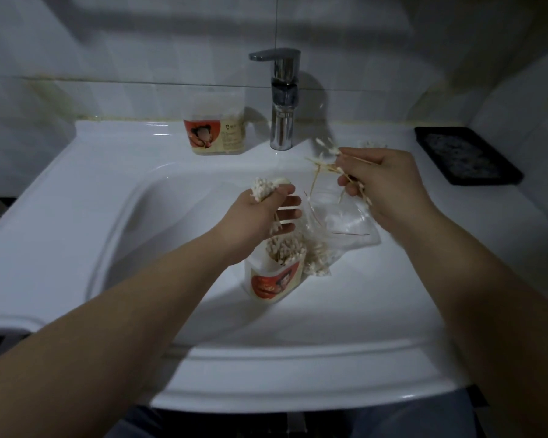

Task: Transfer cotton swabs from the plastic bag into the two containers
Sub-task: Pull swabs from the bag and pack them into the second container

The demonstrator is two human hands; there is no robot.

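Over the white sink (108,172) (dim tiled room) the left hand (263,216) is gripping cotton swabs (261,188), the right hand (385,181) is pinching a few more; plastic bag (348,222) and container (274,281) are sitting in the basin.

Faucet (282,99) blocks rear, far container (215,124) beside, left basin (171,248) open

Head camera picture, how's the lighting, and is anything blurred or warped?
Head view: dim overall, brightest on the sink; the faucet throws a soft shadow on the tiled wall; the cotton swabs in the right hand look motion-smeared; the wide-angle lens bows the sink's front rim.
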